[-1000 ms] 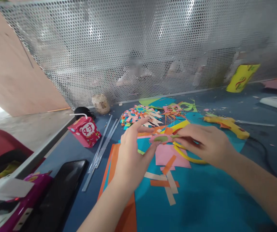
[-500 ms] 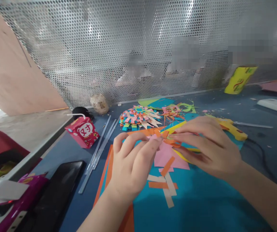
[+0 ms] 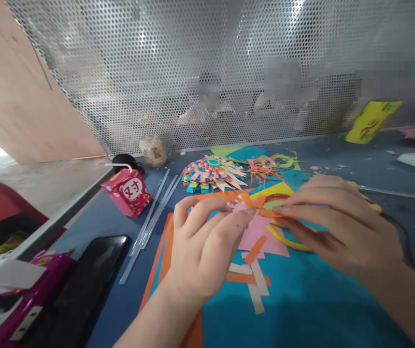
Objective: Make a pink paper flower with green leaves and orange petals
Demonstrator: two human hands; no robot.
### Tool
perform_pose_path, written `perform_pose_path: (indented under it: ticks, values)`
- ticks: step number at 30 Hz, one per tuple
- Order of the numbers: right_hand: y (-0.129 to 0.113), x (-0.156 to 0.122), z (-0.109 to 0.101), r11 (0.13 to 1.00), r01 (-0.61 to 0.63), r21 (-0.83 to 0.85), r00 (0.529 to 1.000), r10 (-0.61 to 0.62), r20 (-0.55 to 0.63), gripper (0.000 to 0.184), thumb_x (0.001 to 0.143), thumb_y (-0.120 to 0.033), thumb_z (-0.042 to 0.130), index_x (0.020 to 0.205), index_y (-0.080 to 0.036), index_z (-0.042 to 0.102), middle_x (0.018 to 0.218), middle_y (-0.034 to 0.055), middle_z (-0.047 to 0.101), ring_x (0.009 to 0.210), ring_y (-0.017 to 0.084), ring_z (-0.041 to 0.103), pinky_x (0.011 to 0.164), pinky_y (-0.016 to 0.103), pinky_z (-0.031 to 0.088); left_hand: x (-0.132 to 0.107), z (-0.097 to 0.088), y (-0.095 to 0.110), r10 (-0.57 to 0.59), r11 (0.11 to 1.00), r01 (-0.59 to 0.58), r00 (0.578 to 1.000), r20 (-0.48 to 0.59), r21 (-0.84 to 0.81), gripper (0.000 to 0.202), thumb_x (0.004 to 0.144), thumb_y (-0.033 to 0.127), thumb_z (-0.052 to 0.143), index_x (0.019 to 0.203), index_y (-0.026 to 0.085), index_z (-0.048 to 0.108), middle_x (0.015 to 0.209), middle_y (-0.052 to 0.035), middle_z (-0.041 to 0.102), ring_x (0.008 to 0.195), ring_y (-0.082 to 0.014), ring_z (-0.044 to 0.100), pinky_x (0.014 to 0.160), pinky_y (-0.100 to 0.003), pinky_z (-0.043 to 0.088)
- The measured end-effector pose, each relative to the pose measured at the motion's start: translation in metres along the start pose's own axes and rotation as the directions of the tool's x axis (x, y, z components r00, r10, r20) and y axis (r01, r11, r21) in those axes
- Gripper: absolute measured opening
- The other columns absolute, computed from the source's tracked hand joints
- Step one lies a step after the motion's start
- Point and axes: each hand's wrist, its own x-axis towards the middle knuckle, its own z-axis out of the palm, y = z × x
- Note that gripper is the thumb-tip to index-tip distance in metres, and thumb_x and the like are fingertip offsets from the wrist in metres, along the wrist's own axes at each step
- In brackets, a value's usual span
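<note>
My left hand [image 3: 203, 241] and my right hand [image 3: 337, 222] meet over the blue paper sheet [image 3: 301, 309]. Both pinch a small paper piece [image 3: 261, 209] with orange strips and a pink and green middle. It is held just above a pink paper square [image 3: 261, 237] and a curved yellow strip [image 3: 287, 241]. Loose orange and cream strips [image 3: 252, 278] lie crossed on the blue sheet below my hands. A finished multicoloured paper flower [image 3: 212, 174] lies behind them.
A red drink carton [image 3: 126, 191] with a straw stands at left beside clear glue sticks [image 3: 152, 217]. A black phone [image 3: 87, 285] lies near left. A yellow glue gun [image 3: 368, 200] is partly hidden behind my right hand. Perforated metal screen [image 3: 193, 72] closes the back.
My left fingers went from spread to curled in a pinch on the paper piece. Both hands drew slightly nearer, and orange strips now show around the piece.
</note>
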Motion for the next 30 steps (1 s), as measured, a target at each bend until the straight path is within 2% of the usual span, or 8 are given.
perform_pose_path:
  ticks: [11,18,25,30]
  values:
    - [-0.0019,0.0044,-0.0024,0.999,-0.021,0.04,1.0,0.02,0.011,0.017,0.081,-0.007,0.057,0.09,-0.021,0.061,0.083,0.0046,0.064,0.076,0.019,0.057,0.07,0.038,0.047,-0.0001,0.0019,0.0005,0.006,1.0,-0.006,0.999,-0.031,-0.002,0.02,0.069,0.006,0.068,0.085,0.017,0.063,0.071,0.0022,0.066,0.075,-0.0134,0.057,0.075,-0.03,0.034]
    - [-0.0034,0.0027,-0.0007,0.999,-0.022,0.041,1.0,0.022,-0.004,0.02,0.074,-0.004,0.064,0.088,-0.017,0.061,0.083,0.0065,0.065,0.077,0.02,0.058,0.071,0.037,0.047,-0.0007,0.0034,-0.0002,0.017,1.0,-0.017,0.998,-0.055,0.004,0.016,0.071,0.007,0.066,0.084,0.017,0.063,0.071,0.0016,0.065,0.074,-0.0125,0.057,0.075,-0.03,0.035]
    - [-0.0025,-0.0004,0.0009,0.996,0.026,0.089,0.999,-0.027,0.016,0.033,0.07,0.002,0.065,0.097,-0.015,0.057,0.09,0.0057,0.068,0.085,0.018,0.06,0.079,0.035,0.049,-0.0012,0.005,0.0005,0.019,1.0,-0.018,0.999,-0.045,0.022,0.015,0.074,0.009,0.064,0.084,0.018,0.062,0.071,0.0019,0.066,0.073,-0.0131,0.06,0.076,-0.031,0.035]
    - [-0.0013,0.0002,0.0002,0.996,0.015,0.089,0.999,-0.019,0.043,0.033,0.072,-0.003,0.064,0.098,-0.02,0.056,0.088,0.0035,0.069,0.082,0.018,0.061,0.077,0.035,0.049,-0.0025,0.0061,0.0,-0.056,0.997,0.054,0.998,-0.034,-0.055,0.021,0.073,0.007,0.063,0.089,0.019,0.057,0.075,0.003,0.069,0.077,-0.0137,0.063,0.079,-0.032,0.037]
